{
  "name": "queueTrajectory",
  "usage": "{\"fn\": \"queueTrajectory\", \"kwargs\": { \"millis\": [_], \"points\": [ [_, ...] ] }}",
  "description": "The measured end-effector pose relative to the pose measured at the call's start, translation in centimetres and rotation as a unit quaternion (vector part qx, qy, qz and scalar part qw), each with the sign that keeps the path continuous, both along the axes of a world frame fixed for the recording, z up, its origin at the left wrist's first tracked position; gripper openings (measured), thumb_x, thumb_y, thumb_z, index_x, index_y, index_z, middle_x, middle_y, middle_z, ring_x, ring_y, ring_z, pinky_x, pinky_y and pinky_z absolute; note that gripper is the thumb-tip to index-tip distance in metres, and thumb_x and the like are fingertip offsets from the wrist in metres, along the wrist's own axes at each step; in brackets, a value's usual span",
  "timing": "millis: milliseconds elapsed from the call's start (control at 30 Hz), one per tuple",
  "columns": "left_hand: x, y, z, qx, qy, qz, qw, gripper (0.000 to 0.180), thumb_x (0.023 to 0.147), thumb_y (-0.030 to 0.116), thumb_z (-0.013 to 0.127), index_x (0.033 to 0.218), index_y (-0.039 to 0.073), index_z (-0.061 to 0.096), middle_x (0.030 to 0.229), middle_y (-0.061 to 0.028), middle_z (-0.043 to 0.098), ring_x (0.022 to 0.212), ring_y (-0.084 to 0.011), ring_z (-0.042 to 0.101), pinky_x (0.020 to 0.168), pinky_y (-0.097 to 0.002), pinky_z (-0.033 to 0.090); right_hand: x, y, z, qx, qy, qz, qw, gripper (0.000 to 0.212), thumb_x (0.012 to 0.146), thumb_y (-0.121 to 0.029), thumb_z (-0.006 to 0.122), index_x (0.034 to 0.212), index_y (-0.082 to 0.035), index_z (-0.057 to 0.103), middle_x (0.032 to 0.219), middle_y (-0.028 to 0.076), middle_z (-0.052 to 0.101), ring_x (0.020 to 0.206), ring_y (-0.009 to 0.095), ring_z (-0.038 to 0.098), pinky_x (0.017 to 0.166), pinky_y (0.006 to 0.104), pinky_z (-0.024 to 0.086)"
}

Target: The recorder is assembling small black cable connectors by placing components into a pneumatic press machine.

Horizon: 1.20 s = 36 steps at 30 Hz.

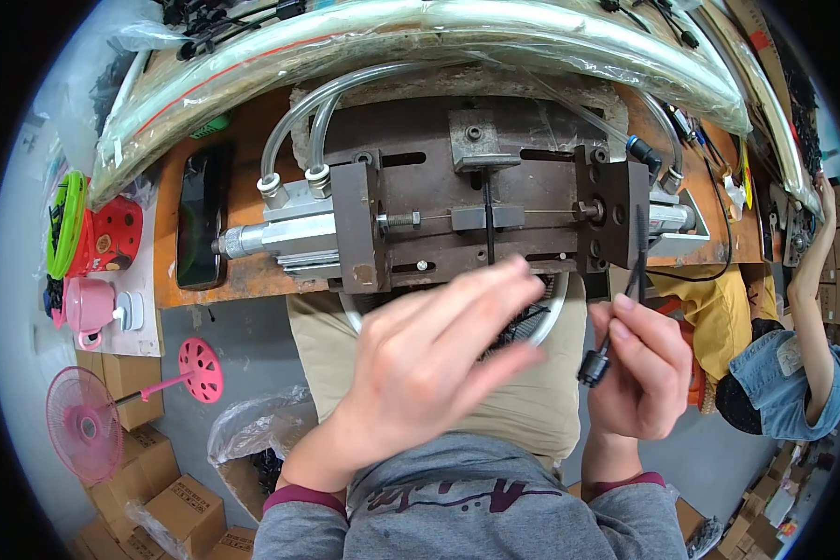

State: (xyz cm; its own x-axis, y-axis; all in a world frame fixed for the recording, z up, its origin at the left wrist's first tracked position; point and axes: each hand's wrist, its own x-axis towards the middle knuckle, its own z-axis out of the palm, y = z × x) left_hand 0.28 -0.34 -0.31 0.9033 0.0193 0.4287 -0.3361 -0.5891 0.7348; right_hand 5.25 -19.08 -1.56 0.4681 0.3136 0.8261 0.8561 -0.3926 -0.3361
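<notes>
My right hand (644, 369) pinches a thin black cable (639, 266) with a black plug-like end (594, 368) sticking out past the fingers. My left hand (429, 350) is in front of the metal fixture (411, 201), fingers stretched out and slightly blurred, with nothing visible in them. In the middle of the fixture, two small grey jaws (508, 217) stand on either side of another black cable (490, 201), which runs up toward a metal block (476, 135). A round, white-rimmed container (557, 308) with dark pieces sits at my lap, partly covered by my left hand.
Air cylinders (303, 229) with clear hoses (317, 93) flank the fixture. A phone (203, 215) lies on the wooden bench at left. Plastic-wrapped tubes (420, 33) cross the back. A pink fan (84, 425) and cartons (182, 513) stand at left; another person (798, 373) is at right.
</notes>
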Motion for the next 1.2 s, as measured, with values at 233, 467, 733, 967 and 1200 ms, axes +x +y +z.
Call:
{"fn": "queueTrajectory", "kwargs": {
  "millis": [233,467,733,967,1200],
  "points": [
    [-1.7,-0.1,1.2,-0.1,-0.023,-0.071,0.992,0.034,0.067,-0.001,0.085,0.099,0.002,0.074,0.098,-0.0123,0.073,0.078,-0.0214,0.071,0.066,-0.0302,0.057,0.2,1.5,-0.2,-0.051,-0.045,0.042,0.997,0.035,0.065,0.005,0.084,0.096,0.006,0.069,0.102,0.02,0.07,0.08,0.028,0.071,0.067,0.0326,0.06],
    [-0.5,-0.4,-0.9,-0.032,-0.077,0.028,0.996,0.025,0.074,-0.012,0.073,0.096,-0.001,0.072,0.094,-0.0131,0.071,0.081,-0.0221,0.07,0.068,-0.0296,0.057,0.6,2.1,-1.1,-0.007,0.039,0.062,0.997,0.033,0.068,0.008,0.08,0.1,0.004,0.07,0.104,0.019,0.071,0.085,0.028,0.072,0.074,0.0346,0.061],
    [-2.6,2.1,-0.9,0.017,-0.101,0.068,0.992,0.022,0.075,-0.016,0.066,0.093,-0.002,0.07,0.087,-0.0145,0.069,0.068,-0.0161,0.065,0.059,-0.0249,0.051,0.6,0.8,-0.4,0.025,0.172,0.084,0.981,0.038,0.097,-0.014,0.057,0.127,0.009,0.054,0.129,0.029,0.055,0.107,0.034,0.067,0.087,0.0371,0.058],
    [-4.7,2.6,-8.3,0.144,0.09,0.051,0.984,0.013,0.073,0.004,0.078,0.083,0.004,0.07,0.078,-0.0056,0.067,0.067,-0.0217,0.065,0.059,-0.0312,0.051,-0.3,0.6,-0.5,0.093,0.235,0.12,0.96,0.036,0.082,0.005,0.071,0.115,0.004,0.054,0.139,0.034,0.045,0.109,0.035,0.066,0.09,0.0389,0.058],
    [-5.6,2.6,-10.9,0.155,0.133,0.075,0.976,0.011,0.076,0.008,0.077,0.083,0.004,0.069,0.078,-0.0069,0.065,0.069,-0.0244,0.065,0.059,-0.0352,0.051,0.1,2.7,-0.4,-0.124,0.178,0.101,0.971,0.032,0.069,0.004,0.081,0.099,0.003,0.069,0.124,0.021,0.064,0.108,0.03,0.067,0.089,0.0337,0.058]
  ]
}}
